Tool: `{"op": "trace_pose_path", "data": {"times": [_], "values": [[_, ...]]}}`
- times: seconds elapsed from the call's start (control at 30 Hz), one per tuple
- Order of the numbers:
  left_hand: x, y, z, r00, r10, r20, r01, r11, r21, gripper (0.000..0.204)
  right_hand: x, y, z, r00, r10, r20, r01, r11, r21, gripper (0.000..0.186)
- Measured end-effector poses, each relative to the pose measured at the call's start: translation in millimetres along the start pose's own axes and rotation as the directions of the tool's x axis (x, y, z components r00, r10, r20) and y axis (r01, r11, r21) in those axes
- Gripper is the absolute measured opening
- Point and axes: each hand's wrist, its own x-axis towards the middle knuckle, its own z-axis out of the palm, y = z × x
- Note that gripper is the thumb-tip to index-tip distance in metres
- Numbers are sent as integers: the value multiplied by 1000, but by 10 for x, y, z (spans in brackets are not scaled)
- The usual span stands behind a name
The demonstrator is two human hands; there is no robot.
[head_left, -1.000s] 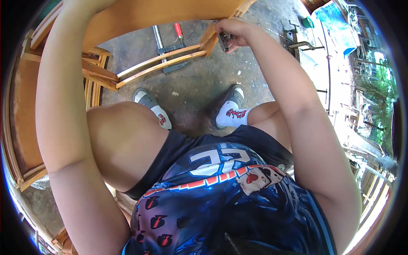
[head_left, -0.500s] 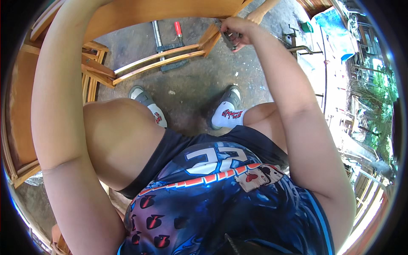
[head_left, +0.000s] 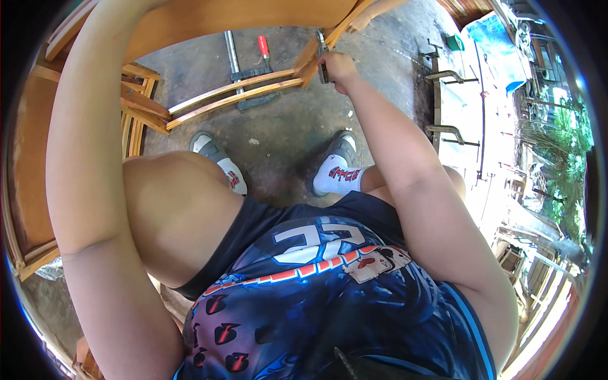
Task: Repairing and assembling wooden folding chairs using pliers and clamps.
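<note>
My right hand (head_left: 340, 68) is closed around a dark grey metal hand tool (head_left: 323, 60), too small to tell its exact kind. The tool points upward beside the right end of a wooden furniture frame (head_left: 308, 63). Above it curves a broad varnished wood panel (head_left: 240, 16). My left arm (head_left: 88, 158) reaches up past the panel's left end; only the wrist area of my left hand (head_left: 149, 3) shows at the top edge, its fingers out of sight. Another person's hand (head_left: 360, 23) rests by the panel's right end.
Under the frame's two slats (head_left: 234, 98) lies a long bar clamp (head_left: 233, 60) with a red handle (head_left: 263, 45). More wooden furniture (head_left: 35, 158) stands at my left. Metal clamps (head_left: 451, 77) line a pale surface at the right. My feet (head_left: 339, 152) are on the concrete floor.
My right hand has moved left and slightly down, bringing the tool upright next to the wooden frame. The other person's hand has shifted left to the panel's end. My left arm stays put.
</note>
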Motion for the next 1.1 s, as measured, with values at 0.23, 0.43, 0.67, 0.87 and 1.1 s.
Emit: {"op": "trace_pose_path", "data": {"times": [0.23,0.43,0.67,0.87,1.1], "values": [[-48,-26,-32,1000,6,-19,-6,1000,13,28,-318,-880,-201,938,290,192,-302,953,36,20],[-19,-29,-47,999,-16,49,15,1000,19,29,-380,-506,16,976,177,129,-198,965,173,28],[-22,-16,-49,1000,24,15,-24,1000,-2,30,-340,-327,122,987,155,-35,-137,944,299,31],[25,20,-46,999,-17,44,17,1000,-1,31,-51,-1,47,997,65,-38,-55,972,229,27],[-18,-28,6,1000,11,-1,-11,1000,-9,34,-277,-311,125,986,160,-44,-143,955,261,29]]}}
